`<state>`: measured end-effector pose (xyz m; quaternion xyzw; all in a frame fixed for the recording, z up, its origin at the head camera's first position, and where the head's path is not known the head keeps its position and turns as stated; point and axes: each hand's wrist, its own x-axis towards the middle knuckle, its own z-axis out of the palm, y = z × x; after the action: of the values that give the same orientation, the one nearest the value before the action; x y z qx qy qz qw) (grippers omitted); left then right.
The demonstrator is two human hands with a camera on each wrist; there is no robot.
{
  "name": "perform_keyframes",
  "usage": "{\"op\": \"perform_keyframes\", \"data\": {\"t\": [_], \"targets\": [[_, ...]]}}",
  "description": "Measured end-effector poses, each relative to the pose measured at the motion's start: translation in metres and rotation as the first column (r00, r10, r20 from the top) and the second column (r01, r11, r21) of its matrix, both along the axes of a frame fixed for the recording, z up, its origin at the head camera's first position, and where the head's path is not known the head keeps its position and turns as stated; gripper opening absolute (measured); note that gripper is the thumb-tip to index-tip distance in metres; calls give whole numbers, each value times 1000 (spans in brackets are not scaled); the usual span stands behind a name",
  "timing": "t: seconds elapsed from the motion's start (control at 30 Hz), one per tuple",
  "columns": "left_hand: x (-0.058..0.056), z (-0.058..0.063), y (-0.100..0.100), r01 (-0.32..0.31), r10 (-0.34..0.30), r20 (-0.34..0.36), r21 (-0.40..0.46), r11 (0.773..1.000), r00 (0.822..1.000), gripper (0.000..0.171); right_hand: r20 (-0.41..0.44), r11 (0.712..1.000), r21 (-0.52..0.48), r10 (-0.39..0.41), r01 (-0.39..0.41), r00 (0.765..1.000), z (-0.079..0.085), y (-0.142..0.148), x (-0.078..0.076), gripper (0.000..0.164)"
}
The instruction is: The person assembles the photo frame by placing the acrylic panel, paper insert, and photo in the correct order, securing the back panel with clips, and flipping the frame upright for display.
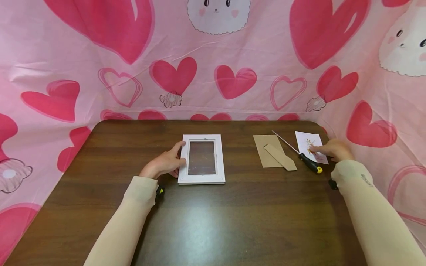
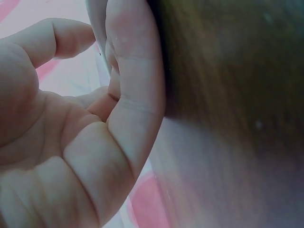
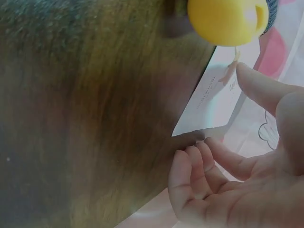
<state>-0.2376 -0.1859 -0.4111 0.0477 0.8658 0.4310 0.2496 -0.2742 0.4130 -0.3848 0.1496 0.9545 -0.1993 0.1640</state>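
Bright head view, glare on tabletop (image 1: pixel 199 218), dim, hazy wrist views

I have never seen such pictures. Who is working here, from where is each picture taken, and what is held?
No machine works here: these are a person's bare left hand and right hand. The wide picture is taken from the person's head, the two close ones from the wrists. On the brown table lie a white frame, a brown sheet with a brown strip partly over it, a screwdriver and a printed card. The left hand holds the white frame's left edge. The right thumb touches the printed card; whether that hand grips it, I cannot tell.
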Motion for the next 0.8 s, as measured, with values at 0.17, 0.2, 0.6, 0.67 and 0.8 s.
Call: {"op": "perform_keyframes", "data": {"t": [0.17, 0.2, 0.6, 0.67, 0.8], "targets": [[-1, 0, -1, -2, 2, 6, 4, 1000, 1000, 82, 51, 999, 26, -26, 25, 998, -3, -1, -7, 73], [-1, -1, -1, 2, -2, 5, 5, 1000, 1000, 83, 63, 999, 26, -35, 34, 997, -4, 0, -9, 71], [-2, 0, 0, 6, -6, 3, 28, 1000, 1000, 86, 225, 980, -81, -162, 184, 961, -10, 10, -23, 60], [-2, -1, 1, 1, -2, 9, 21, 1000, 1000, 86, 237, 976, -87, -176, 201, 955, -9, 11, -23, 59], [-2, 0, 1, 7, -7, 3, 24, 1000, 1000, 86, 230, 979, -90, -159, 184, 960, -10, 13, -21, 58]]}}
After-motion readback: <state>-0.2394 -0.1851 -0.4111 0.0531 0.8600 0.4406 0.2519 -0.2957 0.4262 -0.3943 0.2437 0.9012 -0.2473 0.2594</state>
